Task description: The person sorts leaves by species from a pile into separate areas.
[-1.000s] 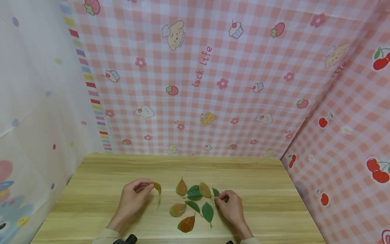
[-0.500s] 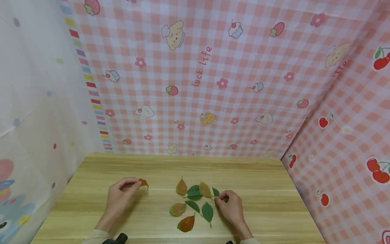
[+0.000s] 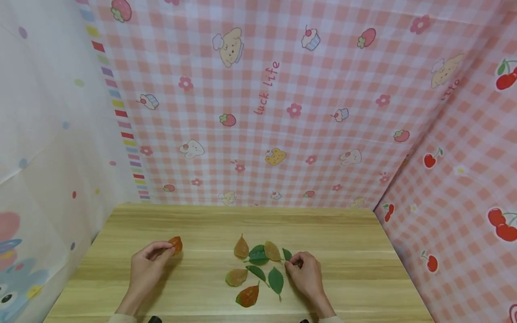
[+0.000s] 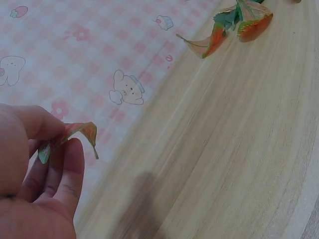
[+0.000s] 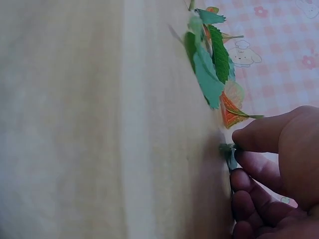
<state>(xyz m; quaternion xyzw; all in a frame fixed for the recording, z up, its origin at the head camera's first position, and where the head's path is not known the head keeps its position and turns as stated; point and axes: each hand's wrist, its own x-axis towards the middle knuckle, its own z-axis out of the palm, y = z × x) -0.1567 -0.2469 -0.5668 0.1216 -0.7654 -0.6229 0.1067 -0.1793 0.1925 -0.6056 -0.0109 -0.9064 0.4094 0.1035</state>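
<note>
My left hand pinches a curled orange-red leaf between thumb and fingers, above the left part of the table. In the left wrist view this leaf shows green edges and a bent tip. My right hand pinches a small green leaf at its lower end, close to the tabletop. Between the hands lie several leaves: a toothed green leaf, a darker green leaf, a brownish leaf and a red-orange leaf.
The wooden table carries the loose leaves around its middle. A pink checked cloth hangs behind it, another checked cloth at the right and a white printed cloth at the left.
My left hand has moved left, away from the loose leaves, carrying the orange-red leaf, which has turned to show its redder face. My right hand stays in place.
</note>
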